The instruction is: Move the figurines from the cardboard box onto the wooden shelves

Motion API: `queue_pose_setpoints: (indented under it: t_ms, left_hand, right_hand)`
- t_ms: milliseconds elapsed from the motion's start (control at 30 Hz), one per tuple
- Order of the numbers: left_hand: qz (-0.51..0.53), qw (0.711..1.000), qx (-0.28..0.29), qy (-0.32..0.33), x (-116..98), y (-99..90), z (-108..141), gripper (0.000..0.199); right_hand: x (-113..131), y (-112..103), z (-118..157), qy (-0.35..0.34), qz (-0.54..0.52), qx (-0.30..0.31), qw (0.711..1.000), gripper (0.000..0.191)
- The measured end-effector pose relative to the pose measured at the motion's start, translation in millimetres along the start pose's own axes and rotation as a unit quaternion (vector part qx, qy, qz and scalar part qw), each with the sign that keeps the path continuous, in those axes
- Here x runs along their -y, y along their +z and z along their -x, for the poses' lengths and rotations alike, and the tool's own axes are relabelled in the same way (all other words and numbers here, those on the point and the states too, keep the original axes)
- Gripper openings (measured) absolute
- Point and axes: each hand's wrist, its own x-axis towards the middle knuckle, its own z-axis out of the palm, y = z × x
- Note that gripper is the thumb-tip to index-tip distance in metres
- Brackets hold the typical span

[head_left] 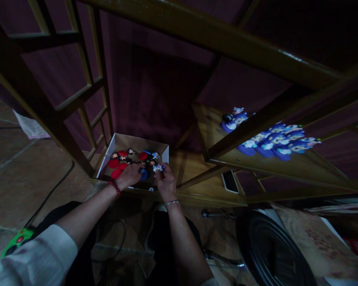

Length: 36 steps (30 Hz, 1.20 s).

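A shallow white-sided box (106,158) holds several small figurines with round red or blue bases, such as a red base (113,163) near its left wall. My left hand (131,176), with a red beaded bracelet at the wrist, reaches into the box. Its fingers are bent together beside a blue base (143,174); what they grip is hidden in the dim light. Over the box's right side, my right hand (167,183) pinches a small blue-and-white figurine (158,168) between thumb and fingers.
To the right, blue-and-white figurines on purple bases (267,150) stand in rows on a raised wooden shelf (210,119). A dark flat device (230,181) lies on the lower board. Wooden bars (223,139) cross above. Below right is a black round stool (271,250).
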Motion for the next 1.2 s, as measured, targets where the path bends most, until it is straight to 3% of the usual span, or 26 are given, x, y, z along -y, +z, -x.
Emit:
queue_pose_setpoints:
  t_ms: [300,500,600,700,933,1067,1200]
  left_hand:
    - [-0.038,0.999,-0.014,-0.011,0,6.9,7,0.036]
    - [0.056,0.992,-0.045,-0.105,23,-5.2,18,0.035]
    - [0.185,0.972,-0.067,-0.128,37,-10.1,27,0.036]
    - [0.258,0.95,-0.142,-0.102,47,-15.4,36,0.035]
    - [0.395,0.856,-0.31,-0.126,55,-28.8,46,0.032]
    - [0.446,0.827,-0.32,-0.126,46,-27.9,48,0.029]
    - [0.477,0.832,-0.262,-0.109,29,-18.0,49,0.029]
  right_hand:
    - [4,-2,-5,0.0,0.022,0.018,1.0,0.033]
    - [11,-15,-3,-0.018,0.029,0.03,0.999,0.035]
    - [16,-20,-3,-0.005,0.023,0.034,0.999,0.035]
    - [21,-23,-2,0.004,0.01,0.039,0.999,0.035]
    - [23,-21,0,-0.034,-0.003,0.06,0.998,0.031]
    - [19,-17,-4,-0.044,-0.004,0.071,0.997,0.031]
    - [19,-12,-9,-0.017,-0.035,0.074,0.996,0.032]
